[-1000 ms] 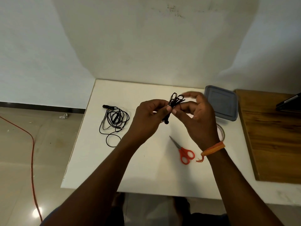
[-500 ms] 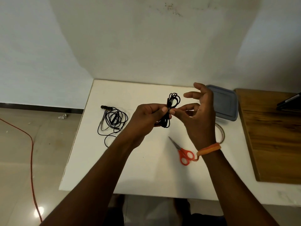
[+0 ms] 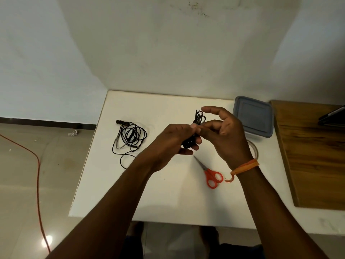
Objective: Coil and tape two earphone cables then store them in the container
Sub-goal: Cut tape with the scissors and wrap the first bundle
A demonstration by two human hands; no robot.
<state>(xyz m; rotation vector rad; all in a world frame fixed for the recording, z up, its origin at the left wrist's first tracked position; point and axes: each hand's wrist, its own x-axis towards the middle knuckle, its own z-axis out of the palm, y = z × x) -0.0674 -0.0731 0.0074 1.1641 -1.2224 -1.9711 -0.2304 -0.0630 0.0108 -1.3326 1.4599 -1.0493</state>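
Right hand (image 3: 225, 135) has lowered onto the coiled earphone cable (image 3: 198, 120).

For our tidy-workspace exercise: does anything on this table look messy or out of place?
Yes. The second earphone cable lies in a loose tangle on the white table, one strand trailing towards the near edge. Nothing looks spilled or damaged.

No readable text, label, brand, number or sign shows anywhere: nothing legible on the container lid (image 3: 253, 116), the scissors (image 3: 211, 174) or the wall.
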